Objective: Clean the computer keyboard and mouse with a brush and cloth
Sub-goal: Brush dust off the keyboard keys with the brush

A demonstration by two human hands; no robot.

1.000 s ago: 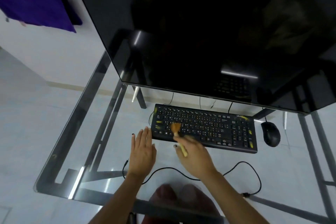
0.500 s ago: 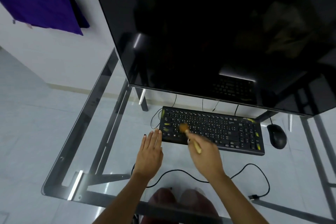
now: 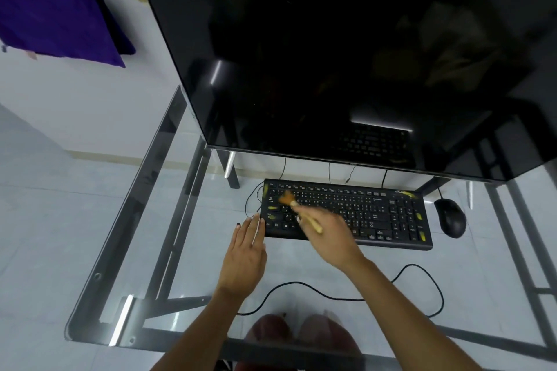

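Brushing step: right hand (image 3: 328,232) grips brush (image 3: 297,209), bristles on keyboard (image 3: 376,214) upper-left keys. Left hand (image 3: 245,250) fingers flat, steadying its 9 o'clock edge. Mouse (image 3: 450,217) at 3 o'clock, untouched. Next: sweep rightward.

Black keyboard (image 3: 376,214) with yellow marks, black mouse (image 3: 450,218), purple cloth (image 3: 57,15).

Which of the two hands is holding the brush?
The right hand holds the brush over the keyboard's left keys. The left hand lies flat, fingers straight, at the keyboard's left edge.
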